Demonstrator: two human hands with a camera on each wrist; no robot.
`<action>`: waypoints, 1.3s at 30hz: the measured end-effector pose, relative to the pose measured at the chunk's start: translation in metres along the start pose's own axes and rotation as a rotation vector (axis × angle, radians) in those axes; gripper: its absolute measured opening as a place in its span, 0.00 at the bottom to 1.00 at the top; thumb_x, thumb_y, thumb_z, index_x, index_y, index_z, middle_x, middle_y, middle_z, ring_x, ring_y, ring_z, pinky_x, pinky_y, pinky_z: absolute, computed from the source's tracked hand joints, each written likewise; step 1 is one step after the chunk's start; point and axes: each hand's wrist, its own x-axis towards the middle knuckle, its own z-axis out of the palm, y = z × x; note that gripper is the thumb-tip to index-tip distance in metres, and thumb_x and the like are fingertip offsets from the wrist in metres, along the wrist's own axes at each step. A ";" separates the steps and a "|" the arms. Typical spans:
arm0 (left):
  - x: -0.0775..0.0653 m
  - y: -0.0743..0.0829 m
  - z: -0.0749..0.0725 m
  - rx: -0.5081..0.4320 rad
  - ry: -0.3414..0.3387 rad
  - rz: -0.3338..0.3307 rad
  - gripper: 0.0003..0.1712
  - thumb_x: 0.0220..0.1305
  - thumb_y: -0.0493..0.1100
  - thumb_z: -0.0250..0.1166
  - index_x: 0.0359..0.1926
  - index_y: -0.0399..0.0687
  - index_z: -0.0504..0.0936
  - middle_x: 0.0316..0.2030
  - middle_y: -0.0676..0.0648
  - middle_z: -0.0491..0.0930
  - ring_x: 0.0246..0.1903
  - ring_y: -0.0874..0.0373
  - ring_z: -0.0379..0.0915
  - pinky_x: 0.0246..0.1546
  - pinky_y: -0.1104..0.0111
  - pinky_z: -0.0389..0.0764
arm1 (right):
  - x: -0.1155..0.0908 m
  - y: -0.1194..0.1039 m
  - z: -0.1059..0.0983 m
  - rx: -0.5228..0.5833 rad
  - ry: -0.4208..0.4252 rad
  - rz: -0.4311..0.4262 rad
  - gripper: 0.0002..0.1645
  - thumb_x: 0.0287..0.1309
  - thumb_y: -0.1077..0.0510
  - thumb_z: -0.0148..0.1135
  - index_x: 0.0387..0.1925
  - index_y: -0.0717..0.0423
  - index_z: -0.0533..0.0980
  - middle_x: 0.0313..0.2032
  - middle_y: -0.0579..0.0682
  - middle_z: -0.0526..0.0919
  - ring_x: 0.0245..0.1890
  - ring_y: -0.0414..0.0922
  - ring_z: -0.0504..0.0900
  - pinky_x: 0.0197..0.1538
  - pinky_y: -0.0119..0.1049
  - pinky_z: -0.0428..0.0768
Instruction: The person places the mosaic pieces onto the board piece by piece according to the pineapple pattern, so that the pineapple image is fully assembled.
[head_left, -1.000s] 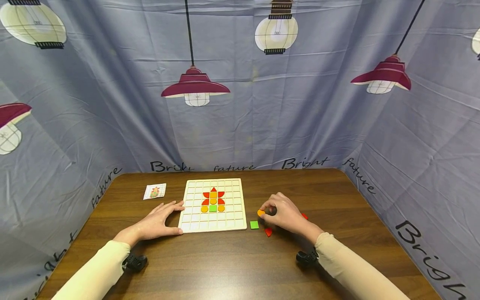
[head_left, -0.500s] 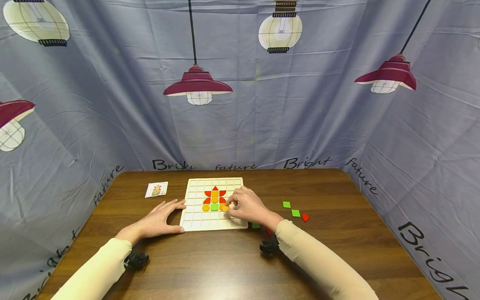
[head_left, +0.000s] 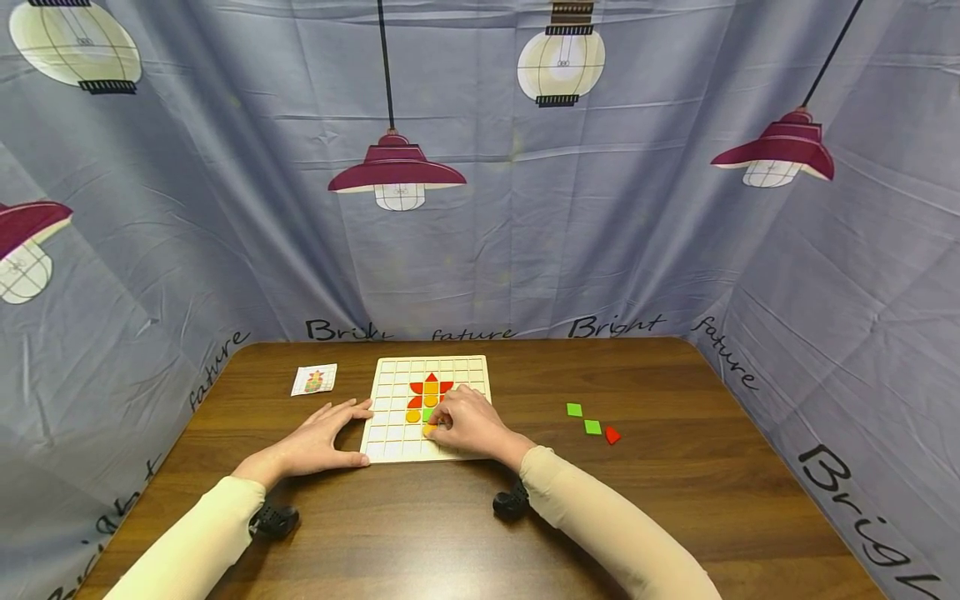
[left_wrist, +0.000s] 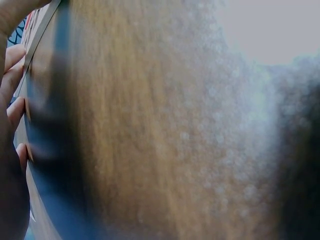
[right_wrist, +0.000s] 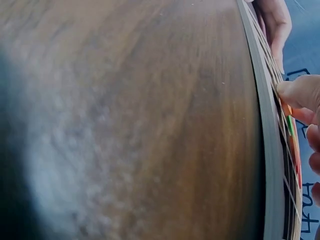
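A cream grid board [head_left: 390, 448] lies on the table, bearing a pattern of red, orange and green pieces. My right hand [head_left: 478, 425] is over its lower middle and pinches an orange round piece [head_left: 429, 431] between thumb and fingers, just below the green square [head_left: 427, 414] in the pattern. In the right wrist view the thumb [right_wrist: 295, 91] is at the orange piece near the board's surface. The right part of the pattern is hidden behind this hand. My left hand [head_left: 311, 446] rests on the table with spread fingers, its fingertips and thumb touching the board's left edge.
A small pattern card [head_left: 314, 380] lies left of the board. To the right on the wooden table [head_left: 390, 533] are a green square piece [head_left: 574, 410], another green square [head_left: 592, 427] and a red piece [head_left: 612, 435]. A printed curtain [head_left: 480, 250] surrounds the table.
My right hand has carried the orange round piece leftward from the table right of the board, across the right side of the pattern to below the green square. My left hand has stayed put.
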 end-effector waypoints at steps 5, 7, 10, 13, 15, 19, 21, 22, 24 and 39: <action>0.000 0.001 0.000 0.009 -0.002 -0.004 0.47 0.58 0.68 0.71 0.70 0.47 0.72 0.76 0.43 0.61 0.76 0.38 0.51 0.74 0.39 0.45 | 0.000 -0.001 0.001 0.008 0.018 0.007 0.10 0.54 0.42 0.77 0.32 0.40 0.88 0.23 0.32 0.72 0.30 0.36 0.68 0.35 0.29 0.67; 0.001 0.000 0.000 0.010 -0.002 -0.005 0.47 0.58 0.68 0.71 0.70 0.47 0.72 0.76 0.43 0.61 0.76 0.38 0.51 0.74 0.39 0.45 | -0.001 -0.002 0.001 0.009 0.021 0.011 0.10 0.54 0.42 0.77 0.32 0.39 0.88 0.23 0.31 0.73 0.30 0.35 0.68 0.35 0.29 0.67; 0.001 0.001 0.000 0.009 0.000 0.000 0.47 0.58 0.68 0.72 0.69 0.46 0.73 0.76 0.43 0.62 0.76 0.37 0.51 0.74 0.38 0.45 | -0.001 -0.002 0.000 0.011 0.017 0.019 0.10 0.54 0.41 0.77 0.33 0.39 0.88 0.24 0.31 0.73 0.31 0.35 0.67 0.36 0.29 0.67; 0.001 0.001 -0.001 0.007 0.001 0.003 0.47 0.58 0.68 0.72 0.69 0.46 0.73 0.76 0.42 0.62 0.75 0.37 0.51 0.73 0.38 0.45 | -0.001 -0.003 -0.002 0.013 0.014 0.017 0.11 0.54 0.41 0.77 0.34 0.39 0.89 0.25 0.32 0.74 0.32 0.35 0.68 0.36 0.29 0.67; 0.001 0.001 0.000 0.009 0.001 0.003 0.47 0.58 0.68 0.72 0.69 0.46 0.73 0.76 0.42 0.62 0.75 0.37 0.51 0.73 0.38 0.45 | -0.002 -0.002 -0.004 0.018 0.022 0.003 0.11 0.54 0.41 0.77 0.34 0.40 0.89 0.25 0.32 0.75 0.32 0.35 0.68 0.37 0.29 0.67; 0.001 0.001 0.000 0.005 0.001 0.000 0.47 0.58 0.68 0.72 0.69 0.46 0.73 0.76 0.43 0.62 0.75 0.37 0.51 0.74 0.38 0.45 | -0.004 0.003 -0.013 0.043 0.037 -0.002 0.11 0.54 0.43 0.77 0.35 0.43 0.89 0.26 0.34 0.77 0.32 0.36 0.69 0.38 0.31 0.70; 0.000 0.001 0.000 -0.001 0.002 0.001 0.47 0.58 0.67 0.72 0.69 0.45 0.73 0.76 0.42 0.62 0.75 0.37 0.51 0.73 0.38 0.45 | -0.007 0.009 -0.019 0.060 0.039 0.016 0.11 0.54 0.45 0.77 0.36 0.44 0.89 0.28 0.35 0.78 0.33 0.37 0.69 0.40 0.32 0.70; 0.000 0.002 0.000 -0.002 0.004 0.002 0.47 0.57 0.67 0.72 0.69 0.45 0.73 0.76 0.42 0.62 0.75 0.37 0.51 0.74 0.38 0.45 | -0.008 0.011 -0.024 0.074 0.038 0.031 0.11 0.55 0.46 0.77 0.37 0.44 0.89 0.28 0.36 0.78 0.33 0.38 0.69 0.40 0.33 0.70; 0.000 0.002 0.000 -0.002 0.006 0.004 0.47 0.58 0.67 0.72 0.69 0.45 0.73 0.76 0.42 0.62 0.75 0.37 0.51 0.73 0.38 0.45 | -0.014 0.019 -0.032 0.102 0.042 0.059 0.11 0.56 0.47 0.76 0.39 0.45 0.89 0.30 0.37 0.79 0.34 0.38 0.68 0.42 0.35 0.70; -0.002 0.001 -0.001 -0.008 0.008 0.005 0.47 0.58 0.68 0.72 0.69 0.46 0.73 0.75 0.43 0.63 0.75 0.37 0.52 0.74 0.38 0.44 | -0.084 0.107 -0.092 0.134 0.149 0.201 0.19 0.55 0.48 0.78 0.46 0.51 0.88 0.31 0.39 0.78 0.38 0.46 0.73 0.45 0.42 0.70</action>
